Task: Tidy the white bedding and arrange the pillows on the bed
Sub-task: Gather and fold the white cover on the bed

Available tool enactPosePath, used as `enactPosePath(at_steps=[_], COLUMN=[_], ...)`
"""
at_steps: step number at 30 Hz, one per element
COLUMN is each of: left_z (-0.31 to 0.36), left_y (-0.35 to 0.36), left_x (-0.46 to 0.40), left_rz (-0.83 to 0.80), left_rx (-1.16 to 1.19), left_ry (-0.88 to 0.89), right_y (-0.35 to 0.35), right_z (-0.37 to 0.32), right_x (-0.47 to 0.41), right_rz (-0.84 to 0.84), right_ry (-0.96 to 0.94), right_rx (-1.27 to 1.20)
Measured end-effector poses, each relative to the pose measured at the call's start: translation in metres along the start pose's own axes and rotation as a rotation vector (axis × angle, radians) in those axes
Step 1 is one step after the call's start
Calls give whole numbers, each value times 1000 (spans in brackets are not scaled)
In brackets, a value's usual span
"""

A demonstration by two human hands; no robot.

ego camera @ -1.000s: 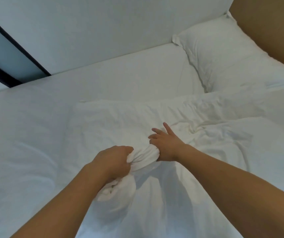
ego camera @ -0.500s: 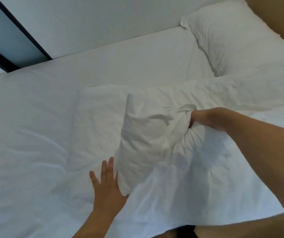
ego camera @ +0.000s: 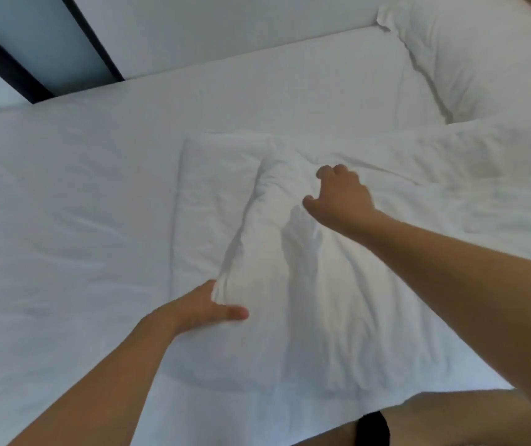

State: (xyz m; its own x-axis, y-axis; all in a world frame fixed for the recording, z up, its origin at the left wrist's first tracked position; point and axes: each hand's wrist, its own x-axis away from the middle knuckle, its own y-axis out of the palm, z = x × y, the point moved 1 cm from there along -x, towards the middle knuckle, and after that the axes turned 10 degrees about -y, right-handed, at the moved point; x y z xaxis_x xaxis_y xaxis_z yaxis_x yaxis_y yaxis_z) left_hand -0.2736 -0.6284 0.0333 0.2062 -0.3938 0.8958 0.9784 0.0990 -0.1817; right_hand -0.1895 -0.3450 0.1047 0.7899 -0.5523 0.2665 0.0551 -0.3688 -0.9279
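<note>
Nearest me, the white bedding (ego camera: 338, 333) hangs over the bed's near edge. My left hand (ego camera: 203, 309) rests flat and released against the near end of a raised fold (ego camera: 257, 233), thumb stretched along the fabric. Further in, my right hand (ego camera: 341, 193) sits on the fold's far end with fingers curled into the cloth; I cannot tell if it truly grasps. Smooth bare sheet (ego camera: 65, 204) lies open to the left. One pillow (ego camera: 482, 59) sits far right against the wall (ego camera: 225, 24).
</note>
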Motion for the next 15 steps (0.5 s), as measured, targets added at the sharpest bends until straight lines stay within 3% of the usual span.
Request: enactPosePath(at_steps=[3, 5, 7, 9, 11, 12, 13, 15], left_z=[-22, -4, 13, 14, 5, -4, -11, -35], left_y=[16, 30, 54, 75, 72, 61, 50, 31], left_x=[-2, 11, 30, 51, 52, 44, 35, 14], left_rz=[147, 282, 266, 58, -214, -207, -95, -4], left_rx=[-147, -338, -443, -355, -119, 6, 103, 300], left_ry=[35, 173, 330, 385, 354, 346, 308, 118], right_y=[59, 91, 112, 120, 111, 101, 87, 54], right_z=[-68, -91, -93, -83, -64, -55, -46, -32], right_x=[-3, -6, -10, -10, -6, -2, 4, 18], right_rz=[-323, -455, -488, -456, -343, -276, -198, 21], right_ry=[405, 508, 500, 459, 404, 385, 382, 369], right_rx=[-612, -665, -541, -363, -276, -303, -364, -498])
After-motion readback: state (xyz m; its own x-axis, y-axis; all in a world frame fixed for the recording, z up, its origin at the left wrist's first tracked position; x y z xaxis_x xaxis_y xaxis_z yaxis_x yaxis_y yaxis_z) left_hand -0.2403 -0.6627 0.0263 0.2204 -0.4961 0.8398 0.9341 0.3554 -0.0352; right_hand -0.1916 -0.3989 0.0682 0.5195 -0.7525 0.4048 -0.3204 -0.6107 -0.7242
